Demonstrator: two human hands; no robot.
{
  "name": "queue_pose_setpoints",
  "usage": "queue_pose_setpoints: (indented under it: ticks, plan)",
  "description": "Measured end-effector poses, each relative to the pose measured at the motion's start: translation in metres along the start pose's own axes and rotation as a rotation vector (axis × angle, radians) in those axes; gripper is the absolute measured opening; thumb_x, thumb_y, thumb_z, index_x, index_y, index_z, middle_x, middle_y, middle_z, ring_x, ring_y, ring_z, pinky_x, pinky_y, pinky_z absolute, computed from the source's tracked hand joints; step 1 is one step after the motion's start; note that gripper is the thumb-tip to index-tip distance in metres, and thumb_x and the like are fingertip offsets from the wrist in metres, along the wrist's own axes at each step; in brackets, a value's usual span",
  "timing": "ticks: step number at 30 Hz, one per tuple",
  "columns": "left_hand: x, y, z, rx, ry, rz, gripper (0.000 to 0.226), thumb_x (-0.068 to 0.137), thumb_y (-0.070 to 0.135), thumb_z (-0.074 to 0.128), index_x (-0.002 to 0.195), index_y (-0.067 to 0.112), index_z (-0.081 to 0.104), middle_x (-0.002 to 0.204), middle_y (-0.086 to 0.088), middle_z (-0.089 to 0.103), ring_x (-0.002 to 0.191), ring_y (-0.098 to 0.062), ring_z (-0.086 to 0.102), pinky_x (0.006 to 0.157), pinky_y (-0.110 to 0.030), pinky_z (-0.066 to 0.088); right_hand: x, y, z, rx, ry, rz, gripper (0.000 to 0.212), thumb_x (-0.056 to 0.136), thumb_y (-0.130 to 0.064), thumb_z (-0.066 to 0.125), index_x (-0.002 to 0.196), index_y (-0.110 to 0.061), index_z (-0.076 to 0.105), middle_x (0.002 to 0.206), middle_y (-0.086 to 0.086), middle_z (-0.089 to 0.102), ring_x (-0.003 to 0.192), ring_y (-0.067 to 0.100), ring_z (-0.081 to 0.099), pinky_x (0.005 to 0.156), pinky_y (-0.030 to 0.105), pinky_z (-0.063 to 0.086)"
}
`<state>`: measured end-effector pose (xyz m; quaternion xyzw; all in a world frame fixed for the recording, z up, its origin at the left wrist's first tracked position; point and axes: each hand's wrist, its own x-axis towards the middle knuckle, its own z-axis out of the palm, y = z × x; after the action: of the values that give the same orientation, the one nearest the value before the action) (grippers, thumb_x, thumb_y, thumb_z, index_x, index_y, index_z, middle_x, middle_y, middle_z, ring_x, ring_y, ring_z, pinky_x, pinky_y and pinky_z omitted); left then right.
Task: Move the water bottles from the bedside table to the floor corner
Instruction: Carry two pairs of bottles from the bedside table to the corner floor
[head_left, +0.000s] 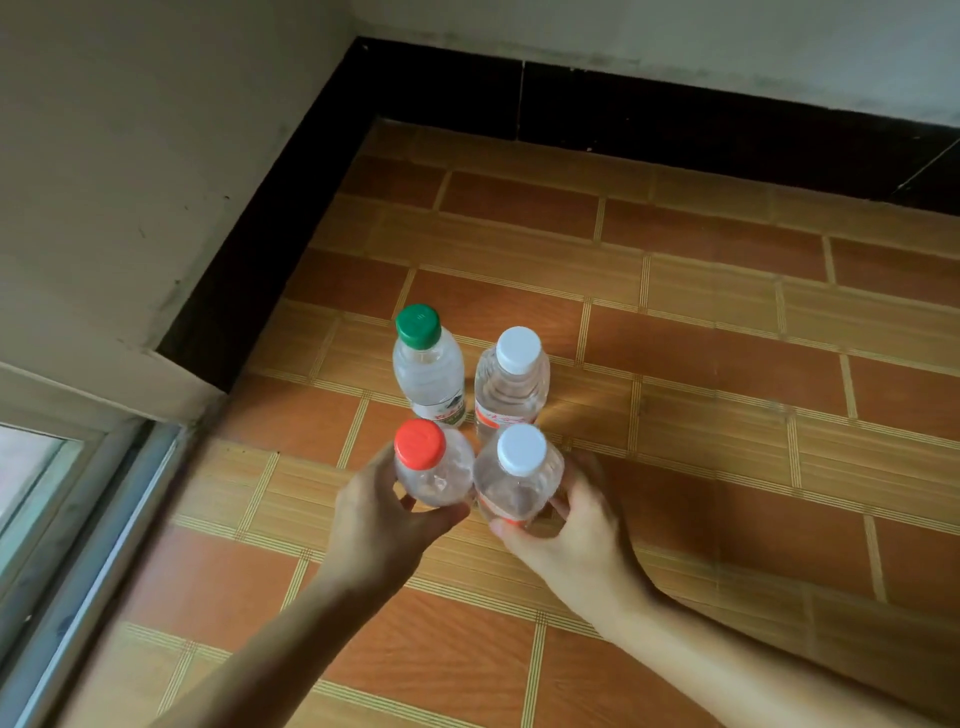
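Near the corner of the tiled floor (701, 322), where two white walls meet a dark skirting board (447, 88), four water bottles stand upright in a tight square; one has a green cap (418, 326), one a red cap (420, 443), two have white caps. The left hand (382, 525) is wrapped around the red-capped bottle (436, 475); the right hand (571, 525) is wrapped around the nearer white-capped bottle (517, 480); both grips are closed on the bodies below the shoulder. Whether these two bases already touch the tiles I cannot tell. The green-capped bottle (428, 371) and the farther white-capped bottle (511, 384) stand free just behind. All look full, so probably fairly heavy for their size; the thin clear plastic likely dents under a squeeze and may be slick; the labelled middle seems the surest hold. A window frame (78, 493) shows at left.
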<state>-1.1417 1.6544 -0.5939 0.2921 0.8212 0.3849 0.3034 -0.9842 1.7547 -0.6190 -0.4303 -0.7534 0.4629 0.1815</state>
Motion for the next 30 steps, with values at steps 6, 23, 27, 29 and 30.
queue_pose_setpoints:
  ticks: [6, 23, 27, 29, 30]
  plan:
    - [0.0, -0.005, 0.006, -0.043, -0.022, 0.04, 0.064, 0.057, 0.017, 0.092, 0.111, 0.026, 0.059, 0.097, 0.019, 0.07, 0.095, 0.004, 0.063, 0.083, -0.014, 0.053, -0.008, 0.004, -0.008, -0.069, -0.11, 0.116, 0.089, 0.057, -0.026, 0.092, 0.136, -0.017, 0.051, 0.131, -0.005, 0.059, 0.12, 0.009, 0.058, 0.099, 0.022, 0.049]
    - [-0.032, 0.145, -0.123, 0.491, -0.2, 0.058, 0.061, 0.07, 0.016, 0.083, 0.126, 0.019, 0.059, 0.122, -0.001, 0.065, 0.108, -0.016, 0.061, 0.087, -0.027, 0.051, 0.004, -0.164, -0.134, -0.346, -0.506, 0.128, 0.067, 0.068, -0.029, 0.086, 0.127, -0.019, 0.056, 0.112, -0.004, 0.055, 0.106, 0.011, 0.054, 0.096, 0.028, 0.048]
    - [-0.053, 0.252, -0.182, 0.573, -0.227, 0.107, 0.055, 0.073, 0.015, 0.08, 0.125, 0.015, 0.061, 0.123, -0.006, 0.066, 0.11, -0.018, 0.063, 0.092, -0.029, 0.053, -0.004, -0.266, -0.206, -0.384, -0.534, 0.073, 0.061, 0.071, -0.033, 0.08, 0.127, -0.025, 0.056, 0.115, -0.01, 0.054, 0.113, 0.011, 0.055, 0.1, 0.032, 0.049]
    - [-0.066, 0.313, -0.213, 0.589, -0.238, 0.145, 0.055, 0.073, 0.014, 0.079, 0.125, 0.015, 0.062, 0.123, -0.006, 0.067, 0.111, -0.018, 0.064, 0.093, -0.026, 0.052, -0.009, -0.324, -0.249, -0.406, -0.534, 0.046, 0.061, 0.072, -0.035, 0.078, 0.128, -0.031, 0.054, 0.125, -0.007, 0.055, 0.117, 0.011, 0.054, 0.101, 0.034, 0.05]
    - [-0.074, 0.346, -0.229, 0.597, -0.241, 0.171, 0.055, 0.073, 0.015, 0.08, 0.125, 0.015, 0.062, 0.122, -0.005, 0.068, 0.109, -0.016, 0.065, 0.091, -0.022, 0.052, -0.012, -0.355, -0.271, -0.416, -0.532, 0.029, 0.063, 0.072, -0.037, 0.077, 0.13, -0.033, 0.052, 0.129, -0.007, 0.054, 0.12, 0.011, 0.054, 0.102, 0.034, 0.05]
